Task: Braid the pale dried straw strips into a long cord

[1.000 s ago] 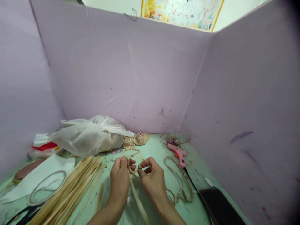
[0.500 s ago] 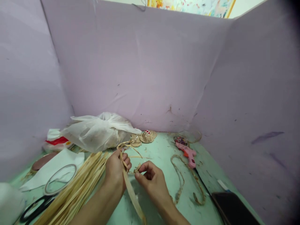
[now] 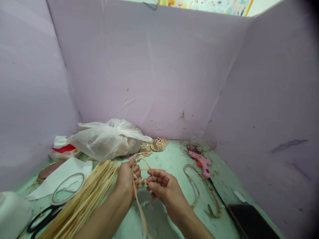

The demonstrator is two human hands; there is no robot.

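Head camera, single view, worn on person's head. We look from above near side of pale-green tabletop [image 3: 171, 162], facing forward and down. Lilac back panel [image 3: 159, 73] fills middle, facing us; left side panel [image 3: 27, 93] and right side panel [image 3: 276, 89] flank it. Left hand [image 3: 126, 179] and right hand [image 3: 167, 188] at close range, below centre; forearms [image 3: 102, 215] enter from bottom edge. Framed picture [image 3: 209, 6], beyond back panel, cut by top edge; dark phone [image 3: 251, 220] cut by bottom edge. Upper right corner dark to us.

Scuffed lilac panels [image 3: 159, 73] walling pale-green tabletop [image 3: 171, 159]; yellow-edged picture [image 3: 206, 4] above.
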